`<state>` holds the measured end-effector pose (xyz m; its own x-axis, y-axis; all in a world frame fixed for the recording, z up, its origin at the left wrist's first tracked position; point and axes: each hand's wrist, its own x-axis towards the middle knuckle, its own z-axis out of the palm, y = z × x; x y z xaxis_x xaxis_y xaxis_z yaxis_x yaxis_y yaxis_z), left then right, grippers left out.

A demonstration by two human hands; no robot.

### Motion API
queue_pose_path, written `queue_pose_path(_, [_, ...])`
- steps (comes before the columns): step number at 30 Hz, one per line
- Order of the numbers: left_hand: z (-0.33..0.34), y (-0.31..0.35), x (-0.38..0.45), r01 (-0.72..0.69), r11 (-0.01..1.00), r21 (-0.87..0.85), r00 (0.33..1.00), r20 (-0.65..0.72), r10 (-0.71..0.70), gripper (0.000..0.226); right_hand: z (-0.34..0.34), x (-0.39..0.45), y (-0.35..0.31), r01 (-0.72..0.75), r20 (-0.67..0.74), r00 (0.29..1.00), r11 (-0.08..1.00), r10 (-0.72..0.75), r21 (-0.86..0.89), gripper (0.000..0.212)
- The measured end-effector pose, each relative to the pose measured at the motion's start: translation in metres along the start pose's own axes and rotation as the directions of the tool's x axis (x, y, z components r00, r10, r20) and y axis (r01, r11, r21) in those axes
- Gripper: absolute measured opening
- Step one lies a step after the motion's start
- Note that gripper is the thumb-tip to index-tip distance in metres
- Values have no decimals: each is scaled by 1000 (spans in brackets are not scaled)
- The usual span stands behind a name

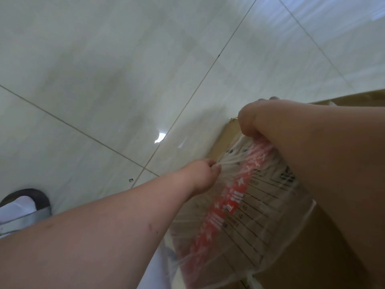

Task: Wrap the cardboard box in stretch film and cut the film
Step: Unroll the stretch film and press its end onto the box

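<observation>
A brown cardboard box (227, 138) with red print and a lined form stands on the floor at the right. Clear stretch film (235, 205) covers its near face and bunches into tight strands between my hands. My left hand (200, 176) pinches the gathered film at the box's left edge. My right hand (254, 119) is closed on the film at the box's upper edge, and my right forearm hides much of the box. No film roll or cutter is visible.
The floor is pale glossy tile (104, 80) with dark grout lines and a bright light reflection (160, 137). A foot in a white sock and dark slipper (23, 207) is at the lower left. White clothing shows below the box.
</observation>
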<state>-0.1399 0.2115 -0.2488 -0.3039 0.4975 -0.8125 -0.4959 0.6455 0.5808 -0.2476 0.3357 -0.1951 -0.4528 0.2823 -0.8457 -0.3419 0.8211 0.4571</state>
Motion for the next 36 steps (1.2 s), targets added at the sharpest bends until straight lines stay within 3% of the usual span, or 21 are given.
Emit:
queue_pose_path(2, [-2, 0, 7, 9, 992, -128, 998, -56, -16, 52, 6, 18, 0, -39, -37, 999, 999, 40, 27, 13])
queue_pose_path(5, [-3, 5, 18, -19, 983, -184, 996, -90, 2, 50, 11, 34, 0, -35, -81, 996, 999, 36, 13, 20])
queue_pose_path(11, [-7, 25, 29, -48, 984, -174, 999, 18, 52, 51, 19, 46, 8, 41, -201, 979, 997, -27, 63, 25])
queue_pose_path(16, [-7, 27, 44, -21, 992, -128, 999, 32, 25, 51, 20, 49, 9, 94, -82, 992, 996, -94, 4, 39])
queue_pose_path(21, [3, 22, 61, 42, 967, -251, 999, 7, -42, 51, 12, 46, 10, 140, 69, 989, 985, -133, -105, 43])
queue_pose_path(23, [4, 19, 62, 78, 927, -366, 997, 18, -77, 49, 5, 40, 11, 149, 27, 989, 988, -147, -50, 42])
queue_pose_path(25, [4, 15, 61, 84, 893, -443, 996, 14, -87, 45, -7, 30, 16, 142, -101, 986, 987, -135, 72, 39])
queue_pose_path(27, [3, 12, 57, 41, 907, -419, 996, -59, -72, 50, -20, 21, 22, 142, -197, 973, 983, -117, 120, 35])
queue_pose_path(28, [2, 12, 54, 9, 920, -393, 991, -119, -61, 56, -24, 17, 24, 149, -181, 975, 985, -131, 90, 34])
queue_pose_path(31, [-8, 15, 36, -64, 969, -238, 939, -344, -22, 69, -26, 9, 28, 154, 31, 988, 984, -152, -87, 37])
queue_pose_path(33, [-17, 16, 20, -38, 989, -140, 890, -455, -30, 75, -18, 0, 31, 120, 149, 984, 977, -94, -176, 36])
queue_pose_path(34, [-20, 14, 10, -9, 991, -131, 880, -473, -54, 74, -13, -8, 33, 94, 153, 986, 971, -61, -219, 31])
queue_pose_path(36, [-25, 0, -5, 55, 987, -149, 883, -454, -118, 71, -10, -23, 36, 12, 102, 994, 943, 23, -332, 46])
